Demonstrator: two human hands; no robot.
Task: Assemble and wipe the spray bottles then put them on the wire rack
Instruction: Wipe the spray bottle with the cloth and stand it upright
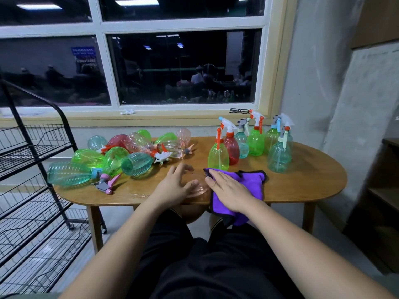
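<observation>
A clear pink bottle (199, 186) lies on its side at the table's near edge. My left hand (176, 185) curls over it, thumb against its side. My right hand (228, 189) lies flat, fingers straight, on a purple cloth (252, 179) that hangs over the table edge. Several assembled spray bottles (254, 141) stand upright at the back right, the nearest a green one (218, 157). A heap of loose bottles (121, 156) and spray heads (106, 183) lies on the left half of the table.
The black wire rack (32, 160) stands to the left of the wooden table (302, 186). Glasses (239, 110) rest on the window sill behind. A concrete wall and dark shelving (386, 190) close off the right side.
</observation>
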